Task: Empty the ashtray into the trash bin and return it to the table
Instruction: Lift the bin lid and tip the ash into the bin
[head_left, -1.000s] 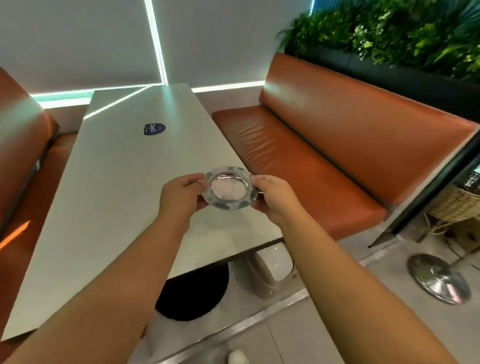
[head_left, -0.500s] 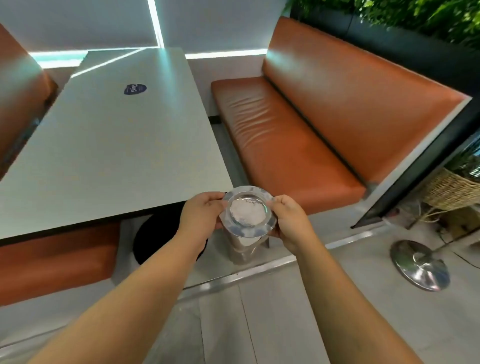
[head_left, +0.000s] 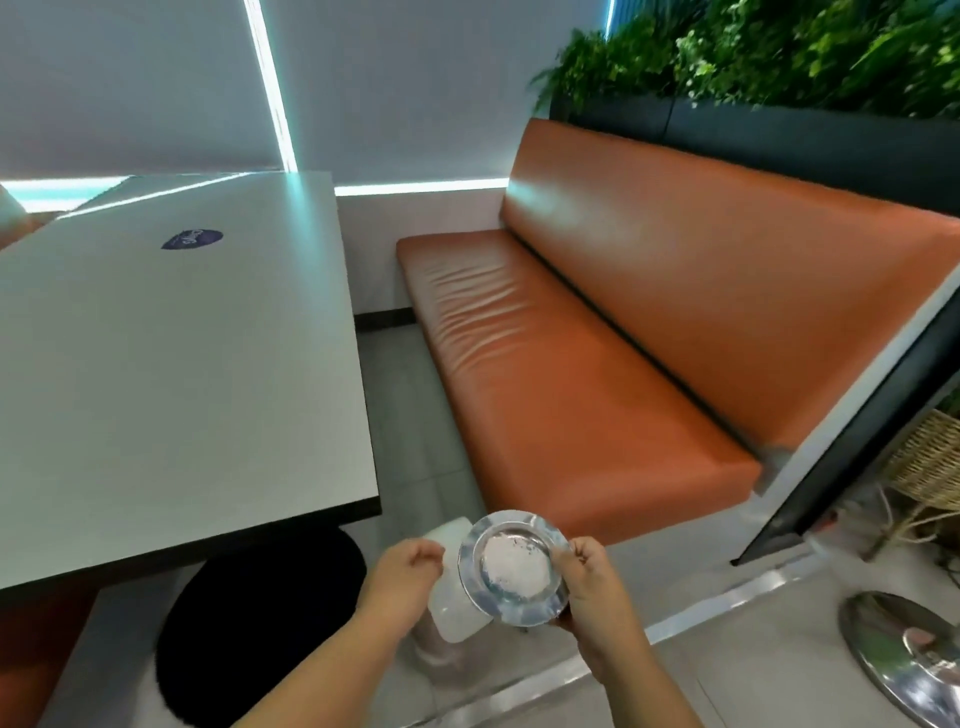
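Tilting ashtray (head_left: 514, 566) is off the tabletop (head_left: 171, 374), over the white trash bin (head_left: 449, 603) on the floor. Right hand (head_left: 592, 587) grips its rim; left hand (head_left: 408, 566) is loosely curled beside it — can't tell if touching. Whitish ash sits in the dish; bin contents hidden. Risk: one-handed grip slips, or the tilt runs off-centre — ash lands on floor.

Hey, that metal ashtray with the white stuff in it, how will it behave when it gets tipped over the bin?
The ashtray looks like thin shiny metal, so probably stiff and light. Its smooth rim may be slippery in the right hand. The white residue looks loose and would likely slide out once tilted.
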